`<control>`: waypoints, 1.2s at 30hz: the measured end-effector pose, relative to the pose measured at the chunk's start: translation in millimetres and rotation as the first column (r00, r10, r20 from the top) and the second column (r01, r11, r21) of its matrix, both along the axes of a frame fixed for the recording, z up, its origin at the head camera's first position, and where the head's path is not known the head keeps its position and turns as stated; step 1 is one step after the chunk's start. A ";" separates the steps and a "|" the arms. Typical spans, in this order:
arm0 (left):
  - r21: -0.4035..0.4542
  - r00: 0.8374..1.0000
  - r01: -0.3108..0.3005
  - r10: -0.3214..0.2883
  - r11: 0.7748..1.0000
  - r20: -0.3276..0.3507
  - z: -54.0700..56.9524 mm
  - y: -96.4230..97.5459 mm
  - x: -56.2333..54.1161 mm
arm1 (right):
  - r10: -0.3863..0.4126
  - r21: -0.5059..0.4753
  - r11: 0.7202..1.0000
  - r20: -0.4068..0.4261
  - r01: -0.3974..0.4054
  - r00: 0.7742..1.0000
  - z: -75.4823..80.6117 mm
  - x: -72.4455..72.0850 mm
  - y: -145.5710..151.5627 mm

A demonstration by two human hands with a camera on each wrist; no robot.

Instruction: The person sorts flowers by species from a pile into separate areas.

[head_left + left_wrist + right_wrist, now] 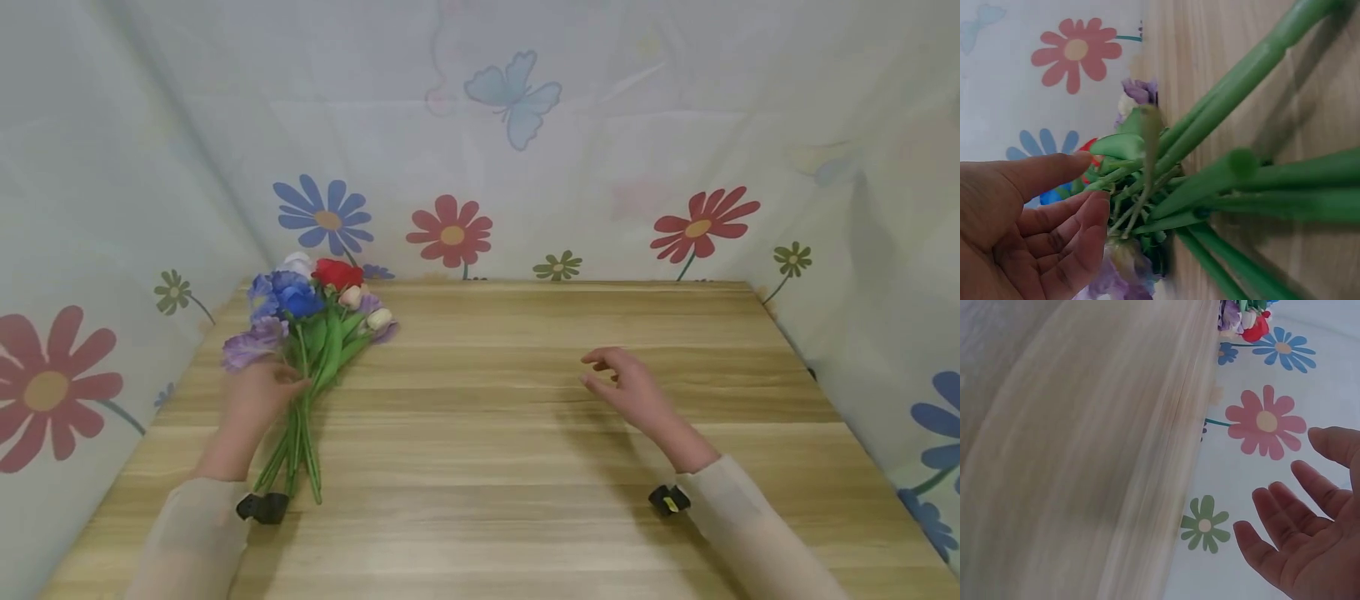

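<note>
A bunch of artificial flowers lies on the left of the table, green stems [303,450] toward the person. Its heads include blue blooms [296,293], a red flower [337,272], a purple one [257,343] and a white bud [379,318]. My left hand [258,396] is over the left side of the stems, just below the purple bloom. In the left wrist view its thumb and loosely bent fingers stand apart, fingertips right beside the stems [1222,119]. My right hand [633,390] hovers above the table's right half, fingers relaxed, holding nothing.
The wood-grain table [480,467] meets a pale curtain [600,158] printed with flowers and a butterfly at its back and sides. Black wrist-worn devices sit at the left cuff [262,507] and the right cuff [669,499].
</note>
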State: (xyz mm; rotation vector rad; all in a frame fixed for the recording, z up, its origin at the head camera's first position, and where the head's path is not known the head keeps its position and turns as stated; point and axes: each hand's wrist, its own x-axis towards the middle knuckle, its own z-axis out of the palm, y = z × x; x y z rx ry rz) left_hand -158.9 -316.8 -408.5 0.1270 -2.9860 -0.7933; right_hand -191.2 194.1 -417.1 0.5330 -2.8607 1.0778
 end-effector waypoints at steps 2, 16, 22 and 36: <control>0.028 1.000 -0.002 0.002 1.000 0.017 -2.9 -0.7 -2.4 | 0.004 -0.020 1.000 0.023 -0.003 1.000 -1.9 -0.7 -1.1; 0.122 0.999 0.010 -0.015 0.993 0.043 1.4 -2.8 -3.7 | 0.046 -0.076 0.996 0.154 -0.034 0.987 -5.5 -5.4 -14.3; 0.126 0.995 -0.016 0.003 0.992 0.103 11.8 2.4 -4.0 | 0.057 -0.079 0.996 0.167 -0.044 0.984 -1.1 -10.0 -23.3; 0.181 0.997 0.016 -0.030 0.983 0.072 27.8 33.7 -18.3 | 0.059 -0.120 0.992 0.182 -0.037 0.982 11.4 -13.2 -36.2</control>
